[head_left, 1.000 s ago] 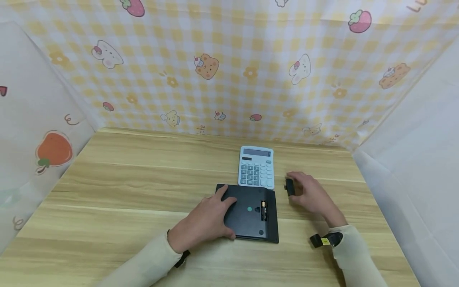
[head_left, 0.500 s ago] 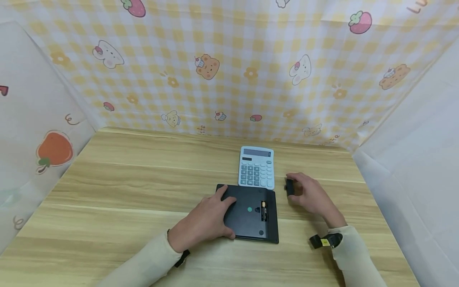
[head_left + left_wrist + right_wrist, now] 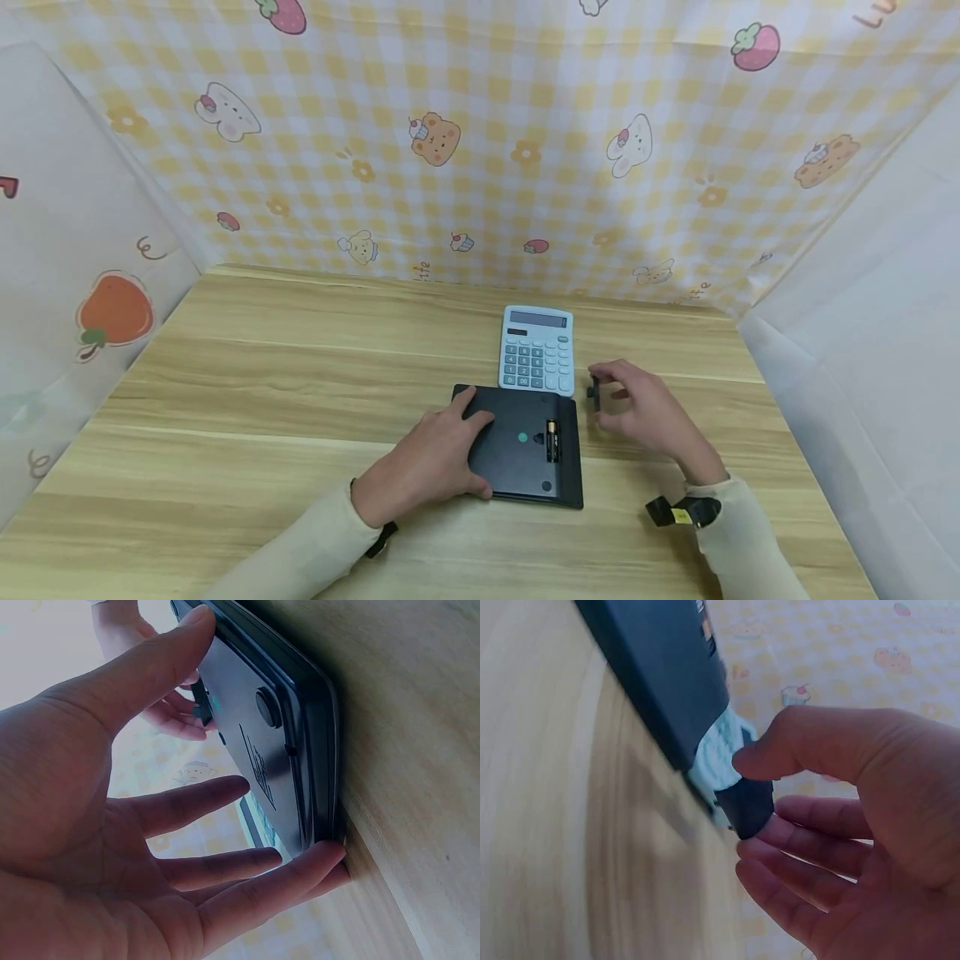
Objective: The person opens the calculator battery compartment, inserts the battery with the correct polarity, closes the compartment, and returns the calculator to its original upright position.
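Observation:
A flat black device [image 3: 513,471] lies back side up on the table, its battery slot uncovered with a battery [image 3: 552,442] inside. What kind of device it is cannot be told from its back. My left hand [image 3: 422,467] spans its left part, thumb on the near edge and fingertips at the left and far edges. To the right of the device, my right hand [image 3: 648,412] pinches a small black battery cover [image 3: 746,806] between thumb and fingers. The cover stands edge-on in the head view, its small tabs facing left.
A light blue calculator [image 3: 536,350] lies face up just beyond the black device, very near it. The wooden table [image 3: 262,375] ends at a checkered cloth [image 3: 480,183] behind. White cloth sides [image 3: 885,317] flank the table.
My right hand has shifted slightly left with the battery cover and turned it from flatter to edge-on. My left hand and the black device have stayed in place.

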Demonstrator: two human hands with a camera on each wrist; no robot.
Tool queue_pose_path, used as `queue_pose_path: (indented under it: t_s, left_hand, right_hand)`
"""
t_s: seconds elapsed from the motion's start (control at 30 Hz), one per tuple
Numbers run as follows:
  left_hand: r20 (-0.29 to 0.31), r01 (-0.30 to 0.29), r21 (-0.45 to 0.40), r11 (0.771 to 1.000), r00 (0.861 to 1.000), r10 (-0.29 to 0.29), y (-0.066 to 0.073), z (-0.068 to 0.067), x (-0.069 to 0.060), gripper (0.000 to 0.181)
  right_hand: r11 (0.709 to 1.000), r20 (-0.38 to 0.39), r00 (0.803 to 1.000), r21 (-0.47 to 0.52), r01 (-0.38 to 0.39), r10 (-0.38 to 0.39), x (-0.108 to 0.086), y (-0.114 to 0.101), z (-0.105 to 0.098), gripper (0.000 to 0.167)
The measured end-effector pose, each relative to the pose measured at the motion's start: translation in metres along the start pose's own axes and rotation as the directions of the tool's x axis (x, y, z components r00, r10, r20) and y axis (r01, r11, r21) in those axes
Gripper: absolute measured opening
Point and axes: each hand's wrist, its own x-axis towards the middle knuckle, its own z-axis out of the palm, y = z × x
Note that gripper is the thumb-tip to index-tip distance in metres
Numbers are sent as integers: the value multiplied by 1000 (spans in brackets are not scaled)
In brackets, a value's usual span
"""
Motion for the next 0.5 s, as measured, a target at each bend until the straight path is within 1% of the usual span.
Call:
queue_pose_path:
  t_s: [0.27,0.5]
  left_hand:
    - [5,2,5,1000,1000,-2,0,0,0,91]
    - [6,2,9,1000,1000,-2,0,1,1,91]
  right_hand:
    - [997,54,997,62,48,-51,-5,-21,-2,61]
    - [989,107,986,90,116,-126,-8,-31,-1,52]
